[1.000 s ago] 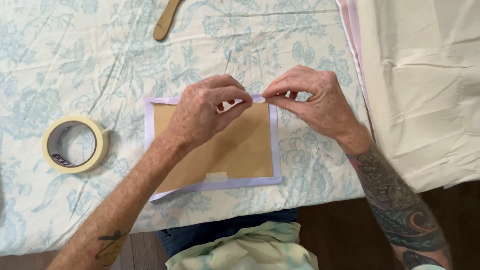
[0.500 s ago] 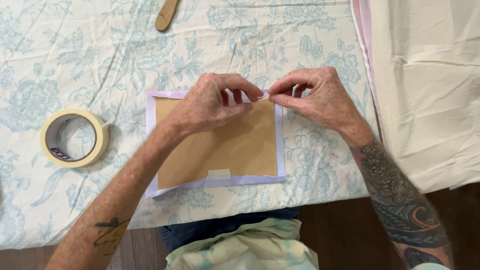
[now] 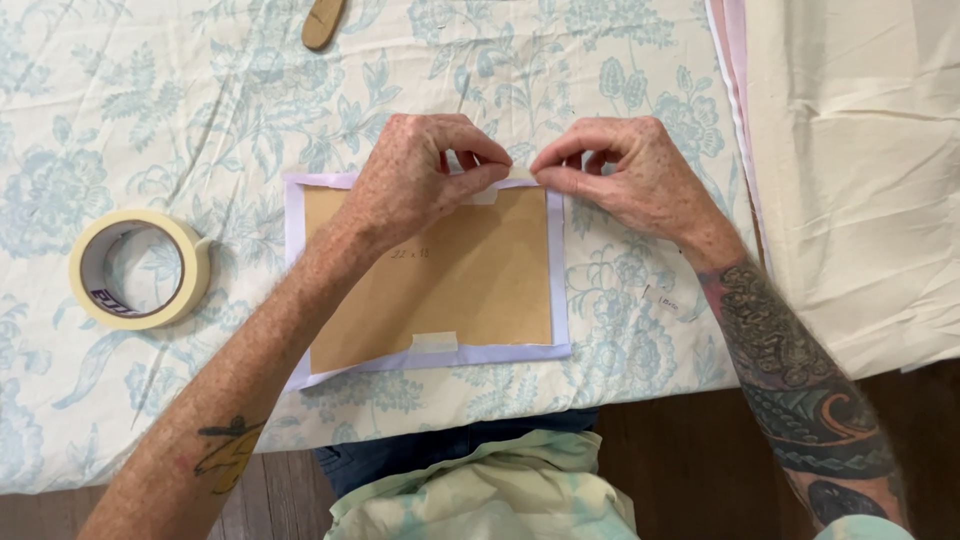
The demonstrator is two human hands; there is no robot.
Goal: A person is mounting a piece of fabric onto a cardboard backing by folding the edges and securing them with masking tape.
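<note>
- We see the left hand (image 3: 420,180) palm down over the top edge of a tan card (image 3: 440,285), knuckles raised and fingers curled inward. The thumb and forefinger are pinched together on a short strip of pale tape (image 3: 487,192) at that edge.
- The left forearm runs in from the lower left at a diagonal, crossing the lower left corner of the card. A small tattoo shows near the elbow.
- We see the right hand (image 3: 630,175) mirrored opposite, palm down, fingers curled under, thumb and forefinger closed on the top right of the card's border, just beside the left fingertips. We cannot tell whether the two hands touch.
- The right forearm enters from the lower right, heavily tattooed, wrist bent slightly inward.
- The card lies flat on a lilac sheet (image 3: 560,290) that shows as a narrow border around all four sides. A second tab of tape (image 3: 434,342) sits across the card's bottom edge, overlapping the lilac border.
- Card and sheet rest on a floral tablecloth (image 3: 200,110), white with pale blue print, near the table's front edge.
- A roll of masking tape (image 3: 140,268) lies flat to the left, well apart from the card.
- A wooden tool (image 3: 322,22), partly cut off by the frame, lies at the top.
- Folded cream fabric (image 3: 860,180) covers the right side, with pink edges (image 3: 730,60) showing along its left margin.
</note>
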